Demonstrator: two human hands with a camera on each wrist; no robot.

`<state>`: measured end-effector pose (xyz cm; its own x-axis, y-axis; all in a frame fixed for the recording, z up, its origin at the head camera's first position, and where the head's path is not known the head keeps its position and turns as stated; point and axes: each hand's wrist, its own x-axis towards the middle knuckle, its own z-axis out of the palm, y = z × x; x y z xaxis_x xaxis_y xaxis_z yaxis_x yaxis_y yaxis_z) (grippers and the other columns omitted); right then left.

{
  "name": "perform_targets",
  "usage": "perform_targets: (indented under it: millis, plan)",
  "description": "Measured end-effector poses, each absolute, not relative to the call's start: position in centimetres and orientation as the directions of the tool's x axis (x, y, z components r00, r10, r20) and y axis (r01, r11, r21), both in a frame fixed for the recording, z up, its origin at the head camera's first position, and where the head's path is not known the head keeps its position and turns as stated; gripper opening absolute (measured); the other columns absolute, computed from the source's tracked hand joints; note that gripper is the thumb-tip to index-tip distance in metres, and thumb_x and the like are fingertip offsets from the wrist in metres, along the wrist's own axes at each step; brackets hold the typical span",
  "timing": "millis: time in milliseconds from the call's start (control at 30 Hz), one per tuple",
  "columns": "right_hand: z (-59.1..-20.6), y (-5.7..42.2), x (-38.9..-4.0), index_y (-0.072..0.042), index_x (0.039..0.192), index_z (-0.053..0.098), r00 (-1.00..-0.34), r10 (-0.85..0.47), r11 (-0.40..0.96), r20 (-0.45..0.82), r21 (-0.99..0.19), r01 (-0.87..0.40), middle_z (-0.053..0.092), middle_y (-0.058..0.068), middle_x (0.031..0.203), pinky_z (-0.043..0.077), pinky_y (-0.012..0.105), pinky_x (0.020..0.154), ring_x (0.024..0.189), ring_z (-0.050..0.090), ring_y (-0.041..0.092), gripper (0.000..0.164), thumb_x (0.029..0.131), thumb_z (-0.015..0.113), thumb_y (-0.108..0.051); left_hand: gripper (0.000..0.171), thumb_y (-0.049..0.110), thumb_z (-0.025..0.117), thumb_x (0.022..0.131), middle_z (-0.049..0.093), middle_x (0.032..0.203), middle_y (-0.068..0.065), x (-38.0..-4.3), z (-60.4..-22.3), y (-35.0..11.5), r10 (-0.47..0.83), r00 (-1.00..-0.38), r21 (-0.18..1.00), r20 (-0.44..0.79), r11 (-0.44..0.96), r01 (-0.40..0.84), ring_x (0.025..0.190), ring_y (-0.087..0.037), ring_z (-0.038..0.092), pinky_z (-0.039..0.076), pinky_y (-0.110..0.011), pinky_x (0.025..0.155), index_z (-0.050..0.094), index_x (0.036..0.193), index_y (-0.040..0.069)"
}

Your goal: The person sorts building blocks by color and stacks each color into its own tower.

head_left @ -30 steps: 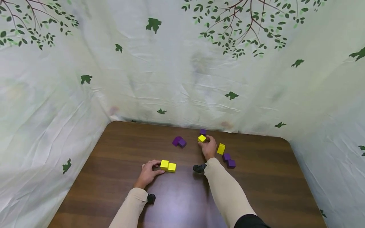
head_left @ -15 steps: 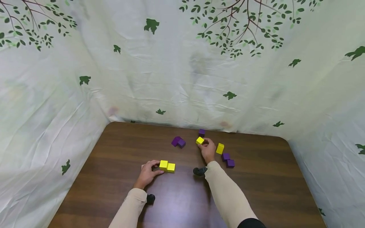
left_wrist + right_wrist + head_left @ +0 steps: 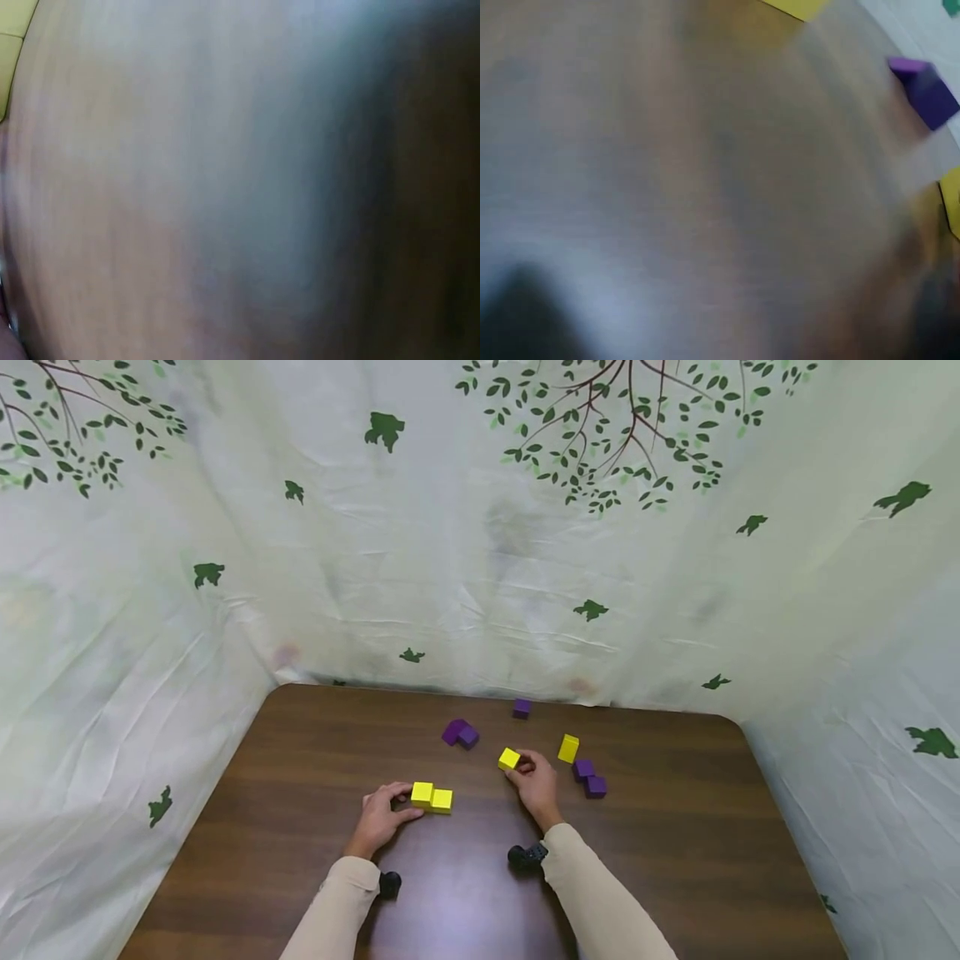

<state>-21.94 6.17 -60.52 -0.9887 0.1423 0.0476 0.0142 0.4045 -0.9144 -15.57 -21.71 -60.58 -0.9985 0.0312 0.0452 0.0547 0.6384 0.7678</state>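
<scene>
Two yellow cubes stand side by side on the wooden table in the head view, the left one point(image 3: 422, 795) set slightly farther back than the right one point(image 3: 442, 802). My left hand point(image 3: 379, 818) holds the left cube from its left side, thumb in front and fingers behind. To the right, my right hand point(image 3: 535, 783) pinches another yellow cube point(image 3: 509, 759) between thumb and fingertips, close over the table. In the left wrist view, yellow blocks point(image 3: 9, 45) show only at the upper left edge.
Behind lie two touching purple cubes point(image 3: 460, 733) and a single purple cube point(image 3: 522, 708) near the table's point(image 3: 345, 727) back edge. Right of my right hand are a yellow block point(image 3: 568, 748) and two purple cubes point(image 3: 589, 778). A leaf-printed cloth point(image 3: 465, 543) hangs behind the table.
My right hand has drawn the yellow cube nearer and a little left, away from the single purple cube at the back. My left hand keeps its hold on the left cube.
</scene>
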Motion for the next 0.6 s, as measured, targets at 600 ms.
perform_targets:
  millis: [600]
  plan:
    - [-60.8,3.9,-16.4,-0.002,0.111,0.066,-0.995,0.057,0.285,0.085,-0.956,-0.065,0.064,0.011,0.097,0.049,0.025,0.074,0.083,0.058,0.022,0.035,0.078,0.079,-0.004,0.039,0.013,0.081,0.075,0.067,0.108,-0.011,-15.5,-60.5,-21.7,0.037,-0.998,0.758,0.048,0.65,0.06,0.093,-0.026,0.057,0.027,-0.045,0.087,0.069,0.11,0.001]
